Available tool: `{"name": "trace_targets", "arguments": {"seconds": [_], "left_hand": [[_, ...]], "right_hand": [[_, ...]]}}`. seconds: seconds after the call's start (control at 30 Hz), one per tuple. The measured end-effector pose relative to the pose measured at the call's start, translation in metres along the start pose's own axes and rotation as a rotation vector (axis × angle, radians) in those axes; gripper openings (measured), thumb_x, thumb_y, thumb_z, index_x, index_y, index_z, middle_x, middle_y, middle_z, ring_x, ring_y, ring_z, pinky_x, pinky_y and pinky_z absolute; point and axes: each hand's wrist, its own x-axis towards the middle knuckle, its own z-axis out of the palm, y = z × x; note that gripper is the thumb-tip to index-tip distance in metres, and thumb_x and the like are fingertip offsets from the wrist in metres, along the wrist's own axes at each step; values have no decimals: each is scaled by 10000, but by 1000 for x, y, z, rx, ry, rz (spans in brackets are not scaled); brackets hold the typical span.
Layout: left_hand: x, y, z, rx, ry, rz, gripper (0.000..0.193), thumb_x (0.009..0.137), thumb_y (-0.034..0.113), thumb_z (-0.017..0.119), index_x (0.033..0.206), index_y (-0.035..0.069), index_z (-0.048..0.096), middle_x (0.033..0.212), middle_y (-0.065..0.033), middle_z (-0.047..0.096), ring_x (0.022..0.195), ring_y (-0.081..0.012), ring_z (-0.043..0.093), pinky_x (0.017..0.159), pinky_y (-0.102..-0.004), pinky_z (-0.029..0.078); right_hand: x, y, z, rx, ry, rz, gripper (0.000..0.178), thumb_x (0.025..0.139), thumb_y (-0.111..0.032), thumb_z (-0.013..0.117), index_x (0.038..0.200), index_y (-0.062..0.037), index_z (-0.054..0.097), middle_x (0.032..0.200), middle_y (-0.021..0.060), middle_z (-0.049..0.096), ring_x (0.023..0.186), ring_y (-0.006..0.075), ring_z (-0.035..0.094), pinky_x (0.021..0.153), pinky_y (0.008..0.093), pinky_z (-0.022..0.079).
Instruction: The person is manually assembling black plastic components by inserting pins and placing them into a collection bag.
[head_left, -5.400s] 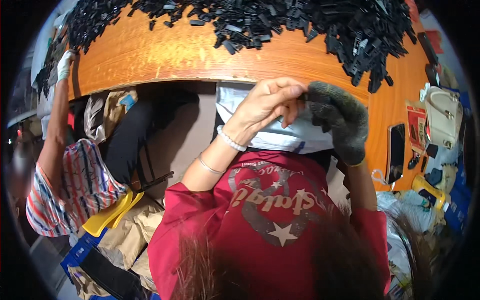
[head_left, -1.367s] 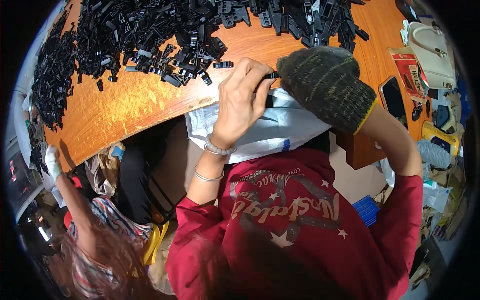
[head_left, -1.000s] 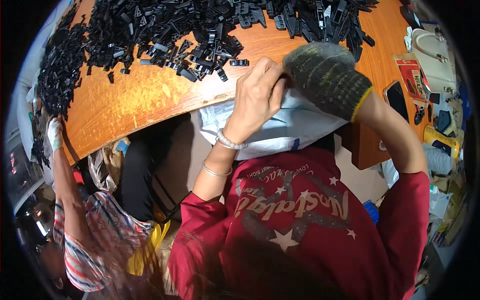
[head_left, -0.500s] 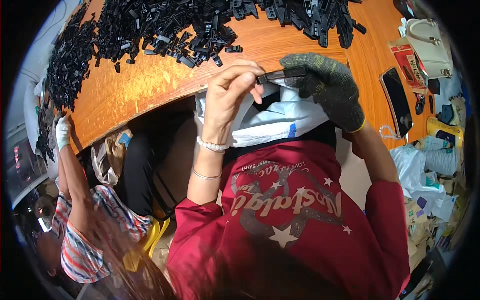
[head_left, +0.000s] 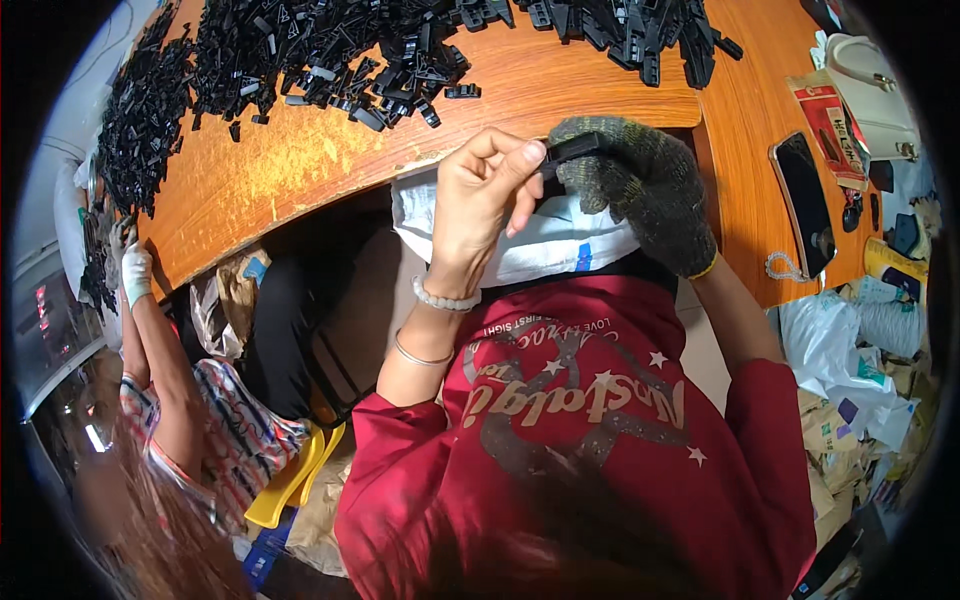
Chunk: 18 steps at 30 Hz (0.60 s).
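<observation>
Black plastic part (head_left: 568,152) sits pinched between your two hands, just over the bench (head_left: 330,165) edge. Your bare left hand (head_left: 485,195) grips one end with curled fingers. Your gloved right hand (head_left: 640,190) grips the other. One big pile of black parts (head_left: 300,50) lies behind. One phone (head_left: 805,205) lies right.

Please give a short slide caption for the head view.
Bare left hand and gloved right hand pinch a small black plastic part.

Red tee with a sparkly silver star-and-lettering print across the chest. Left hand (head_left: 480,195) is bare, with a pale bead bracelet and thin bangle; right hand (head_left: 640,190) wears a dark speckled knit glove, cuff trimmed yellow I think.
</observation>
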Motion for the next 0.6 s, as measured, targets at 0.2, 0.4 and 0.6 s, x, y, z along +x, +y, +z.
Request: {"name": "trace_targets", "arguments": {"seconds": [0.2,0.4,0.6], "left_hand": [[21,4,-4,687,212,353,193,806,138,739,731,-19,656,614,-35,583,499,-81,498,472,-226,376],[83,-6,42,1093,56,741,344,789,305,723,707,-14,626,665,-173,618,591,-308,615,530,-367,462],[107,-19,80,1452,251,946,547,751,521,704,609,25,524,537,-146,577,470,-309,594,419,-386,434]], "right_hand": [[-8,-1,-9,-34,-80,145,230,836,-54,664,1063,-15,655,924,54,681,800,111,622,716,269,515],[-20,-3,-25,-406,-100,30,267,812,-45,642,1075,0,641,982,120,673,880,191,644,800,313,519],[-36,23,-40,-292,238,161,234,842,-88,634,1059,-3,649,921,92,676,795,157,639,687,292,525]]}}
